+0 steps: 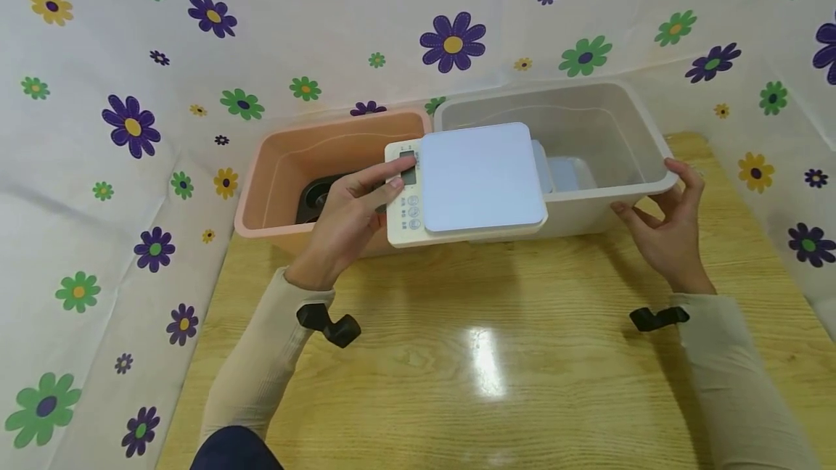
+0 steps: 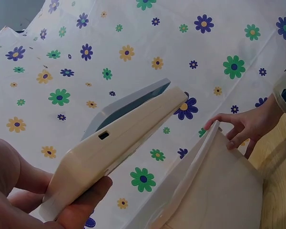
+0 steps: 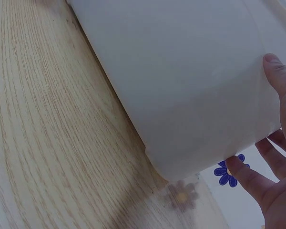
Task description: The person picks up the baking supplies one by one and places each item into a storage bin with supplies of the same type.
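A white digital kitchen scale (image 1: 483, 178) with a small display and buttons hangs over the front rims of two bins. My left hand (image 1: 346, 220) pinches its display end, thumb on top beside the screen; in the left wrist view the scale (image 2: 109, 138) shows edge-on, tilted. With my right hand (image 1: 673, 227) I hold the front right corner of the white bin (image 1: 627, 191), fingers at the rim and thumb on its front wall. The right wrist view shows that bin's outer wall (image 3: 181, 86) with the fingers (image 3: 252, 179) against it.
An orange bin (image 1: 274, 165) stands left of the white one, with a dark object (image 1: 316, 198) inside. A pale translucent item (image 1: 570, 174) lies in the white bin. Both bins sit at the back of a wooden table (image 1: 418, 354), against a flower-print cloth (image 1: 366, 27).
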A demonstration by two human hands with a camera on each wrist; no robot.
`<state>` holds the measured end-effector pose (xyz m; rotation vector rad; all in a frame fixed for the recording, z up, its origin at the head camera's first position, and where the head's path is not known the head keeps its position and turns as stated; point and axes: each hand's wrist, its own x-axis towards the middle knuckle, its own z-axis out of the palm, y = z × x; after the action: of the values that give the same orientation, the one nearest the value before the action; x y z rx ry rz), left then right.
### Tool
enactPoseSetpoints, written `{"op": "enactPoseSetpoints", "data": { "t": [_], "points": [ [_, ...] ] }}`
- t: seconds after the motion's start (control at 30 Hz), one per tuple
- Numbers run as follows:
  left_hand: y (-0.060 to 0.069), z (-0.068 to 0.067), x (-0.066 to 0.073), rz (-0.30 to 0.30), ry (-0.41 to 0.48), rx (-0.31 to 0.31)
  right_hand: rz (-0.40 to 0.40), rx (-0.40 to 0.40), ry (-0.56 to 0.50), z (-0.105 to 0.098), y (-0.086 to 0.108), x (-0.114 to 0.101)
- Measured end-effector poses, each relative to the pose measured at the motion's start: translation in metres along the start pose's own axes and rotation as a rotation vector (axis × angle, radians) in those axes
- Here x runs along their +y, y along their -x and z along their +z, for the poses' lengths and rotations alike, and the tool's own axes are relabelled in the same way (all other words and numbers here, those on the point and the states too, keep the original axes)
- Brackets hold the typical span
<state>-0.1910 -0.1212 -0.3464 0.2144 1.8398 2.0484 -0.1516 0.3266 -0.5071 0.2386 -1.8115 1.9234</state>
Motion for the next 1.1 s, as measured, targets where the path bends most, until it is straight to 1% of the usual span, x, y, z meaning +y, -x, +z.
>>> {"op": "enactPoseSetpoints", "data": {
  "t": [0.17, 0.33, 0.47, 0.6, 0.73, 0.83, 0.9, 1.1],
  "points": [
    [-0.015, 0.009, 0.004, 0.001, -0.009, -0.021, -0.014, 0.013, -0.01, -0.001, 0.001, -0.001],
    [-0.033, 0.02, 0.004, -0.031, 0.009, -0.035, 0.008, 0.03, -0.004, -0.004, 0.004, -0.002],
    [-0.046, 0.029, 0.005, -0.049, 0.016, -0.021, 0.013, 0.022, 0.011, -0.004, 0.005, -0.003],
    [-0.057, 0.037, 0.005, -0.04, 0.038, -0.012, 0.011, 0.019, 0.013, -0.004, 0.004, -0.002],
    [-0.07, 0.044, 0.007, -0.038, 0.025, -0.012, -0.004, 0.015, 0.007, -0.003, 0.003, -0.001],
    [-0.081, 0.05, 0.008, -0.052, 0.004, -0.008, -0.021, 0.017, -0.011, -0.002, 0.001, 0.001],
    [-0.088, 0.054, 0.007, -0.057, 0.006, 0.0, -0.031, 0.013, -0.013, -0.002, 0.0, 0.003],
    [-0.1, 0.064, 0.0, -0.11, 0.055, 0.044, -0.039, -0.011, 0.001, 0.001, 0.0, 0.004]
  ]
}}
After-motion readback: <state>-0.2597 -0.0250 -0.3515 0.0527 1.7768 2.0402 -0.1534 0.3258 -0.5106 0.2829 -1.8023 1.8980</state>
